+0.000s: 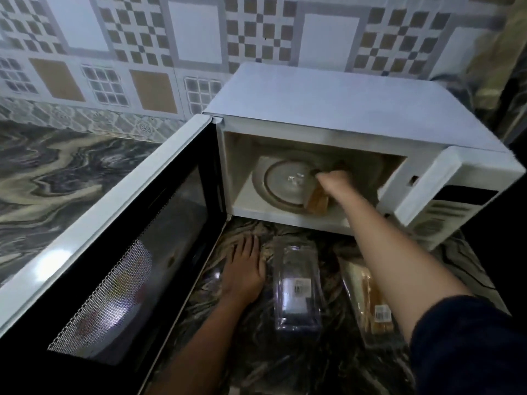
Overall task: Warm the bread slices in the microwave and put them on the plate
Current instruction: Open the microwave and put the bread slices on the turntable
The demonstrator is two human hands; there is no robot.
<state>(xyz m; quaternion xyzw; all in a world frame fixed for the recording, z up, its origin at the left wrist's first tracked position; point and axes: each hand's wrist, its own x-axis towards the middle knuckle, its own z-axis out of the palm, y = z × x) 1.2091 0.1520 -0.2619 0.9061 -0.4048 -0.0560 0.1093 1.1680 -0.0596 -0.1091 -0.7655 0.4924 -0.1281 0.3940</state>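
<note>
Bread [317, 201] sits at frame centre-right inside the microwave [336, 109], on the right edge of the glass turntable [288, 183]. We see our right hand [333, 182] closed over the slices; our left hand [242, 269] lies flat and open on the counter [57, 178], lower centre. Risk: slices overhanging the round plate could snag the wall. Crust is brown and soft-looking, the counter glossy marbled stone, the packaging [296, 289] clear plastic.

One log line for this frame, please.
right hand: holding bread inside microwave | left hand: flat on counter | door: open
</note>
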